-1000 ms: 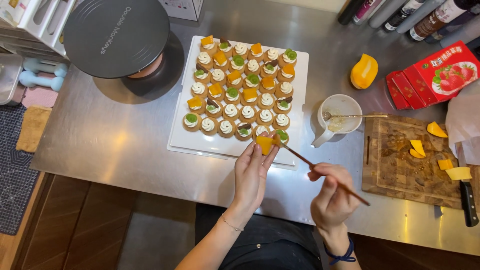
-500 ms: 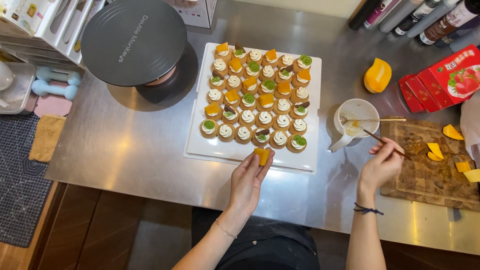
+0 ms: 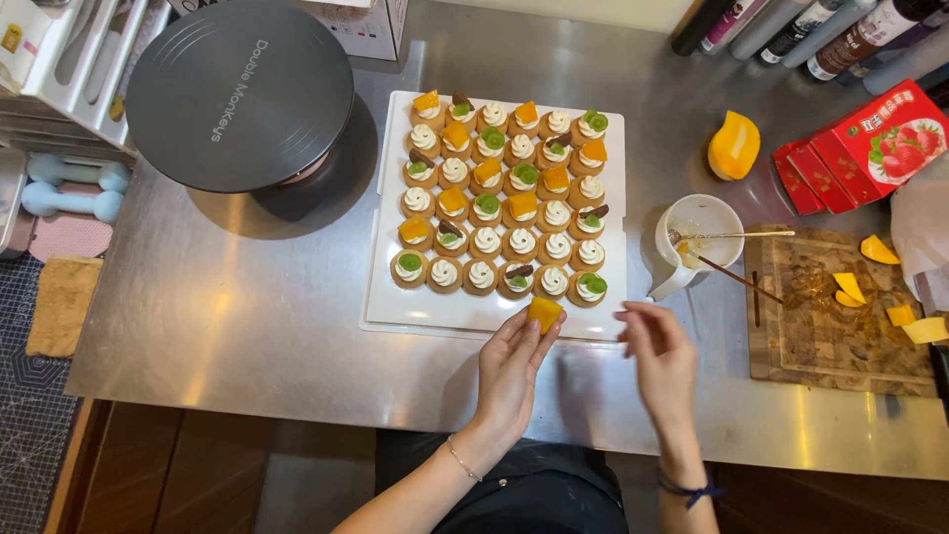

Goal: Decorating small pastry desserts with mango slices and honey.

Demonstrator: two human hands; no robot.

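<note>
Left hand [image 3: 509, 371] pinching a yellow mango cube [image 3: 544, 313] at the near rim of the white tray [image 3: 386, 297], fingers pressed on it, just below the front row of cream-topped tartlets [image 3: 502, 194]. Right hand [image 3: 659, 358] beside, empty, fingers loosely curled, above the steel surface [image 3: 247, 316].
</note>
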